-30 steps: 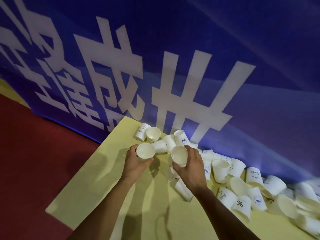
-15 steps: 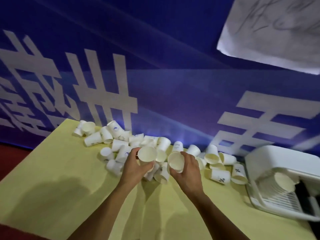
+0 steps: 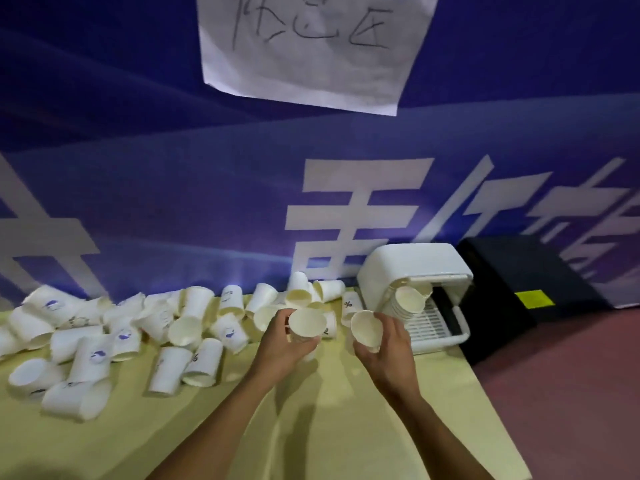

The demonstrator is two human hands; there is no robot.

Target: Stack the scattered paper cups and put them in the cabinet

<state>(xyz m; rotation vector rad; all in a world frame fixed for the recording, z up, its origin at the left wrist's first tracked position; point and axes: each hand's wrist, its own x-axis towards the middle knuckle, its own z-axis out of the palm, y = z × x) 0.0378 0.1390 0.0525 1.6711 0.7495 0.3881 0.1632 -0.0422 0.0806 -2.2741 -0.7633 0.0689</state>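
Yellow tabletop (image 3: 311, 427) runs along a blue banner (image 3: 207, 202) printed with large white characters. Above it the left hand (image 3: 277, 344) curls its fingers round a white paper cup (image 3: 306, 323), mouth turned toward the camera. The right hand (image 3: 388, 351) grips a second cup (image 3: 366, 329) near it, the two cups apart. Scattered cups (image 3: 121, 334) lie mostly on their sides to the left and behind the hands. Just right of the right hand stands a small white cabinet (image 3: 415, 268), open-fronted, with a stack of cups (image 3: 408, 299) lying inside. A black box (image 3: 526, 271) sits beyond it, and a handwritten paper sheet (image 3: 311, 46) hangs on the banner
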